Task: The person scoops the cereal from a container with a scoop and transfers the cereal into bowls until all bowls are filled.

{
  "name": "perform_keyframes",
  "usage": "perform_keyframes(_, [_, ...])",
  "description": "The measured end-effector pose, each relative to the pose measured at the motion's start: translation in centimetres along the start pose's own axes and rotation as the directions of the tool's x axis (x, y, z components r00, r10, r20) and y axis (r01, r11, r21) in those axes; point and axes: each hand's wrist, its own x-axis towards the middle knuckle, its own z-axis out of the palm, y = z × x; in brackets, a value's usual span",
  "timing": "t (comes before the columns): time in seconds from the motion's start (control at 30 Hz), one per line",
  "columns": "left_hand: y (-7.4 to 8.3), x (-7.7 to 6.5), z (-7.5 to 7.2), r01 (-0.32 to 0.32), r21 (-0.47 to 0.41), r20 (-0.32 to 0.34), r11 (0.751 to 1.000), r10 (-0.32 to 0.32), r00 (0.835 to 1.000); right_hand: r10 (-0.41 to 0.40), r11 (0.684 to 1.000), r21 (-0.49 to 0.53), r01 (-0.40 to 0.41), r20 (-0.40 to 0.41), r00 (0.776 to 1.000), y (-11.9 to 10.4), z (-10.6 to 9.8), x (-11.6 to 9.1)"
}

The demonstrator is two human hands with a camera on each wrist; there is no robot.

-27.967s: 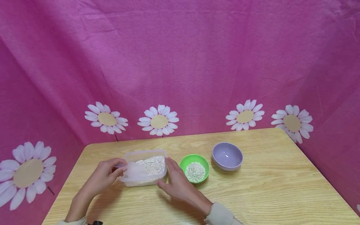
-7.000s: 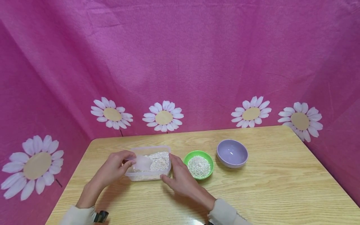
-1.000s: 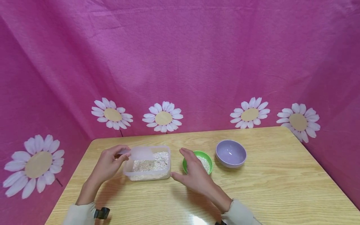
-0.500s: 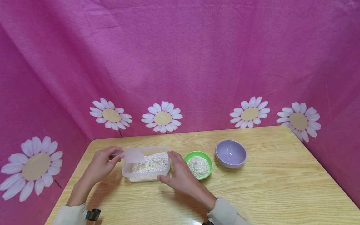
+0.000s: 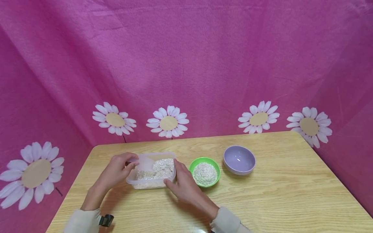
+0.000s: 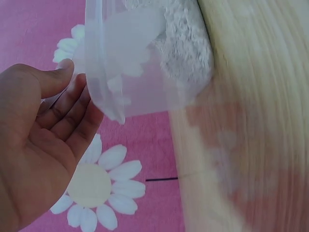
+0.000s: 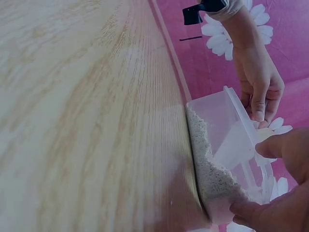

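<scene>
Your left hand (image 5: 116,171): pinching the scoop (image 5: 145,164), blade inside the box (image 5: 148,185), against the flakes (image 5: 165,165). Your right hand (image 5: 187,186): thumb and fingers gripping the box's end. Box: between your hands. Right of them: green bowl (image 5: 216,167) with flakes, then purple bowl (image 5: 239,154). Step, apparently: scooping. Next calls for a level lift.

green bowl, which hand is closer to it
Right. The right hand is just left of the green bowl, against the plastic container's bowl-side end; the left hand, pinching the scoop, is farther away, at the container's opposite end.
</scene>
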Motion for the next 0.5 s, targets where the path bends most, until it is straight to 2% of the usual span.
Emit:
perform_keyframes(0.3, [0.9, -0.4, 2.3, 0.064, -0.179, 0.072, 0.982, -0.052, 0.996, -0.017, 1.0, -0.002, 0.017, -0.003, 1.0, 0.3, 0.2, 0.1])
perform_keyframes(0.5, [1.3, -0.7, 3.2, 0.127, -0.225, 0.095, 0.966, -0.108, 0.99, -0.02, 1.0, -0.008, 0.02, -0.003, 1.0, 0.2, 0.1, 0.0])
